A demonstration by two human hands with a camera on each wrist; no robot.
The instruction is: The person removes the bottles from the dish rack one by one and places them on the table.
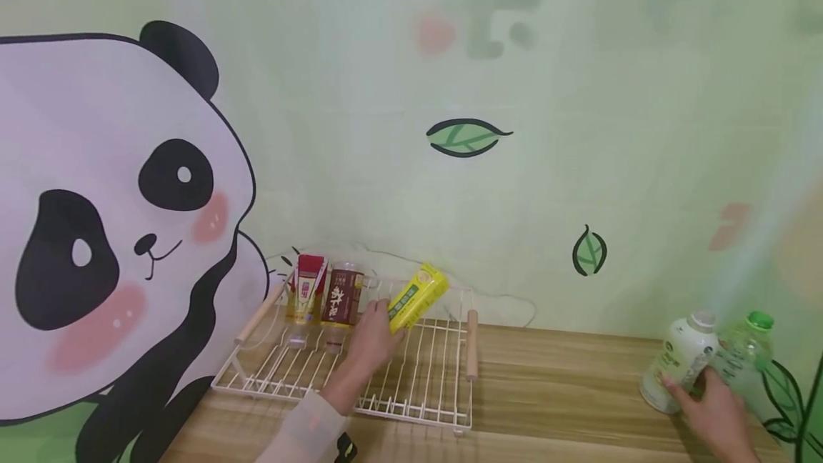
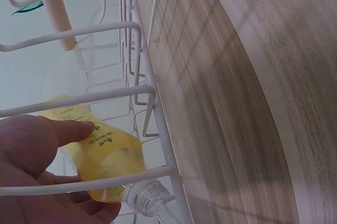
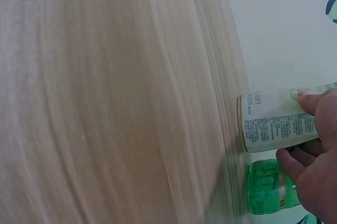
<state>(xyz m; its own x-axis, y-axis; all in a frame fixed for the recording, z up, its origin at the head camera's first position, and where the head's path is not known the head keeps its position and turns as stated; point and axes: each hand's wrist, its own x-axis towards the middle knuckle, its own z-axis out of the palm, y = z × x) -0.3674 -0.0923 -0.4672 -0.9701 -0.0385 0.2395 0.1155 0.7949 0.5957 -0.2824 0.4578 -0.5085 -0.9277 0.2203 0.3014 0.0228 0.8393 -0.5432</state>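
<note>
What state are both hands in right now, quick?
Left hand: closed, holding the yellow bottle.
Right hand: closed, holding the white bottle.

- L hand: approx. ctr of head view, low; gripping, thumb extended one side, fingers curled opp.
- L forearm: pale sleeve, angled up & to R from bottom edge; wrist bare past cuff.
- R hand: far R, low; gripping, R thumb opp. bent R fingers.
- Hands well apart, R a bit lower in head view.
</note>
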